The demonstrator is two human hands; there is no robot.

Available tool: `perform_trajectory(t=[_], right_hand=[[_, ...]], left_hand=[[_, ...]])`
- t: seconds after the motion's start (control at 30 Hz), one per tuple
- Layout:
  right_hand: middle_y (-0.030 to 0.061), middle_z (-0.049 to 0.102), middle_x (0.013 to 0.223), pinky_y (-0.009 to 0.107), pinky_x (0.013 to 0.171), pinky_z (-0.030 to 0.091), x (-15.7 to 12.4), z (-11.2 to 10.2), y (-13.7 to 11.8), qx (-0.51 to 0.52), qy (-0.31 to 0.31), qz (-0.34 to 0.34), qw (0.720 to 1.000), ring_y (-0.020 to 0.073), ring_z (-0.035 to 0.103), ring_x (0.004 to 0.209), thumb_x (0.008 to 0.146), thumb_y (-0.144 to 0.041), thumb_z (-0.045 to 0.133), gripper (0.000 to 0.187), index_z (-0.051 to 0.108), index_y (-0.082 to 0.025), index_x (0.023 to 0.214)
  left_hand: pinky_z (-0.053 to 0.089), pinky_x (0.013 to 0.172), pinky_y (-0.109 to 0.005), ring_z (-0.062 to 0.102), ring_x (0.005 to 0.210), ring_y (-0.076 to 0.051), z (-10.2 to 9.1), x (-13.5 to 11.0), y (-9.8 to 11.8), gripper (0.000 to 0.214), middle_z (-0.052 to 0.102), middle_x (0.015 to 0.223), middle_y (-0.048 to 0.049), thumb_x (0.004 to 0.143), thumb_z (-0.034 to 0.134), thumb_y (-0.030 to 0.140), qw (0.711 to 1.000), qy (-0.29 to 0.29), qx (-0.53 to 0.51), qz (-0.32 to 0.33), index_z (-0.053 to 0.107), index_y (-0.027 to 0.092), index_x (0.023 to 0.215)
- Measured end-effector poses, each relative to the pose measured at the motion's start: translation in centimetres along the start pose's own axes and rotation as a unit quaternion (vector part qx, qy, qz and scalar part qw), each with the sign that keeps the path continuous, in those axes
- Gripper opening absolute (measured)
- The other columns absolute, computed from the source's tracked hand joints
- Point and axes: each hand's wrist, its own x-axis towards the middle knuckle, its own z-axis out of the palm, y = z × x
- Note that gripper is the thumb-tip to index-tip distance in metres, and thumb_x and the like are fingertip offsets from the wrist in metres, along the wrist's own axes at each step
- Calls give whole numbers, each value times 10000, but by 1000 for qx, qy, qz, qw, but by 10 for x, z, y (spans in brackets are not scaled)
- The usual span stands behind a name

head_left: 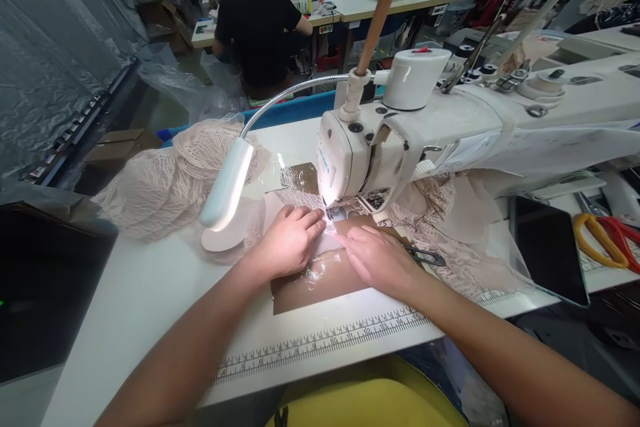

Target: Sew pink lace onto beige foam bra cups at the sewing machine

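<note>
My left hand [290, 239] lies flat on pale pink lace fabric [310, 201] just left of the needle of a white sewing machine [360, 153]. Its fingers are stretched toward the presser foot [334, 215]. On the right, my right hand [381, 257] presses flat on the same fabric over a brown plate [320, 287], fingers together and pointing at the needle. Small thread snips [425, 255] lie under or beside that hand. Neither hand grips anything.
A white gooseneck lamp [227, 187] hangs over the table's left. A heap of lace [160, 180] lies behind it. A dark phone [550, 248] and scissors with yellow and red handles [607, 240] lie at right. A ruler strip [320, 343] runs along the front edge. Another person [257, 27] sits at a far table.
</note>
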Motion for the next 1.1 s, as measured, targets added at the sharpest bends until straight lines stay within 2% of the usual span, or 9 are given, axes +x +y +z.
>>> perform_trajectory(t=[0.13,0.33,0.47,0.87,1.03,1.1], right_hand=[[43,580,762,291,641,334,2,3,0,-25,18,-11,999,179,468,720,891,-141,401,338,650,-171,1118],[50,585,745,296,630,334,0,5,0,-40,42,-31,998,178,476,702,904,-152,393,339,664,-167,1106],[49,597,748,291,634,357,5,2,2,-24,24,-16,999,175,502,698,915,-170,373,354,666,-183,1114],[73,676,948,315,673,449,15,7,4,-8,-2,27,1000,208,609,816,885,-157,368,435,591,-191,1257],[78,675,1089,320,781,485,-1,-10,9,25,16,27,999,206,626,939,935,-208,331,418,533,-171,1299],[86,669,1118,323,757,496,-16,-20,14,3,33,50,998,209,633,934,944,-235,325,397,556,-168,1260]], left_hand=[[377,908,-414,506,1087,-261,1,-2,2,356,555,1317,-102,864,433,116,1000,4,27,5,587,105,1185],[397,889,-390,535,1029,-235,4,-4,1,325,589,1282,-81,897,435,125,999,18,33,-7,595,126,1179],[416,885,-389,538,1037,-238,6,-3,-3,338,589,1289,-78,882,461,116,999,31,20,-15,594,136,1192],[426,949,-461,510,1131,-290,25,-6,-22,429,561,1316,-128,823,467,84,992,101,-30,-74,576,138,1234],[401,990,-463,485,1192,-292,21,-11,-22,401,554,1303,-151,899,440,222,987,118,-59,-88,533,130,1278],[397,993,-476,483,1196,-304,19,-12,-21,414,557,1289,-159,904,464,312,985,121,-69,-97,538,134,1271]])
